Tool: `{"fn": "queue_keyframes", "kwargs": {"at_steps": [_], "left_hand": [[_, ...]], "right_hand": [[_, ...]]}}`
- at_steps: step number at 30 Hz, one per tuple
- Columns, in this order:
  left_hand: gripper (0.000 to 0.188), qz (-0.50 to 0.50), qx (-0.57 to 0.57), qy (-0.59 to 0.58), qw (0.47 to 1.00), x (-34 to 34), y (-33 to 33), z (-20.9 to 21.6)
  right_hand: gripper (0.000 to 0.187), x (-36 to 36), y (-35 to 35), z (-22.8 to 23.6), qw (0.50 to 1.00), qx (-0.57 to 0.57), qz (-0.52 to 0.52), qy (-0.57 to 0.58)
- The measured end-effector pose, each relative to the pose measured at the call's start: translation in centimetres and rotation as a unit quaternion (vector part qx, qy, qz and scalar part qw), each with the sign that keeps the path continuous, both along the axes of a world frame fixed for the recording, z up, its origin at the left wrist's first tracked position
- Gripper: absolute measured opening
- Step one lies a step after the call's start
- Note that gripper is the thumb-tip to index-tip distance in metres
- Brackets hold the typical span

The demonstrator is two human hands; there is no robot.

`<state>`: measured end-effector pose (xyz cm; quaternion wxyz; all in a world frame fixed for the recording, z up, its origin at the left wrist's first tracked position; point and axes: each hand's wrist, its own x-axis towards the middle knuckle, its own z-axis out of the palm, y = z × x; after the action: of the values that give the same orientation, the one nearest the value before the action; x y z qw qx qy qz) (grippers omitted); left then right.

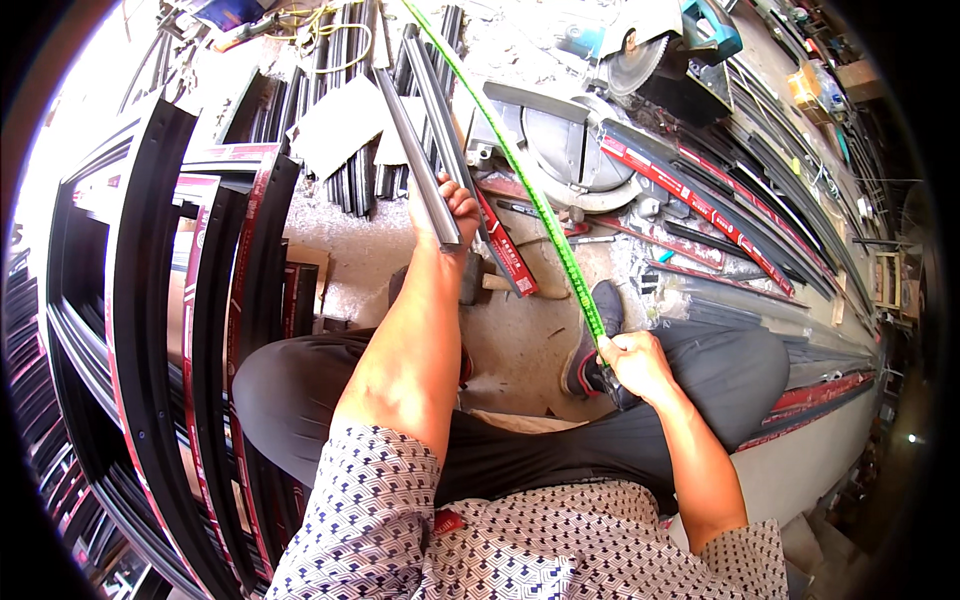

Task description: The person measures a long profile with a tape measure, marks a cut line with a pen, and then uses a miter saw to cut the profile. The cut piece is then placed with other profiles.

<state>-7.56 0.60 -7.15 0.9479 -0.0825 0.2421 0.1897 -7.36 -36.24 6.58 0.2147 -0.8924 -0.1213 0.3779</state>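
Observation:
My left hand [446, 212] is wrapped round the near end of a dark grey metal profile [408, 142], which slants away from me toward the upper left. In my right hand [638, 364], over my right knee, is a tape measure whose bright green blade [541, 203] runs out long toward the top of the view. Most of the tape's dark case [620, 394] is hidden by my fingers. The blade passes to the right of the profile, apart from it. Just right of my left hand lies another dark profile with a red label [508, 252].
A mitre saw [637, 68] with its grey round base [580, 150] stands ahead on the right. Black frames [150, 250] stack up at my left. A hammer's wooden handle [527, 288] lies between my feet. Long profiles [710, 195] cover the floor at right.

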Motion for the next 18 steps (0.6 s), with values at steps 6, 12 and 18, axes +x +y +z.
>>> {"fn": "queue_keyframes", "kwargs": {"at_steps": [6, 12, 18], "left_hand": [[0.072, 0.013, 0.030, -0.054, 0.998, -0.4, 0.1, 1.4], [0.077, 0.014, 0.035, -0.064, 0.997, -0.6, 0.5, 1.8], [0.067, 0.021, 0.023, -0.045, 0.998, -0.2, 0.6, 2.9]], "right_hand": [[0.044, -0.2, -0.1, 0.1, 1.000, 0.001, -0.007, -0.002], [0.043, -0.4, 0.2, 0.3, 1.000, -0.012, -0.013, 0.008], [0.043, -0.8, 0.3, 0.8, 1.000, -0.016, -0.022, 0.005]]}}
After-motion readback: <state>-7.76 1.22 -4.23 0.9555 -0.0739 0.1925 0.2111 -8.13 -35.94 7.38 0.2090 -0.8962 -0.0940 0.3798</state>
